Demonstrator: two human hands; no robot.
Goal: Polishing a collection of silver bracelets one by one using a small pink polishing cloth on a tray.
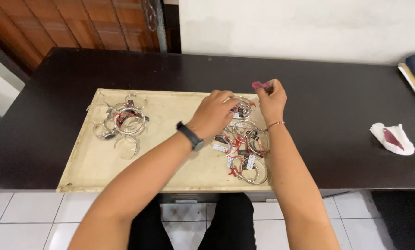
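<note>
Seated person, dark wooden table (337,120), a shallow cream-coloured tray (91,162) lying across the middle of the frame.

Left hand (214,113), black band at the wrist, rests curled over a silver bangle with a small white tag (242,109) at the upper right of the tray; fingers seem closed on it, though the knuckles hide the actual contact. Right hand (271,98) is raised just beside it, thumb and fingertips pinched together on a small pink-red scrap of cloth (259,84).

Below the hands, lower centre-right: a tangled heap of tagged silver bangles with red threads (244,150). Left part of the tray: a second, looser cluster of silver bangles (122,122). Far right of the table, well apart: a crumpled white tissue with a dark red piece on it (392,138).

Risks, as I judge them: red threads and tags in the near heap are interlaced, so lifting one bangle could drag neighbours off the tray's right edge. The pinch on the cloth looks light; it could slip.
</note>
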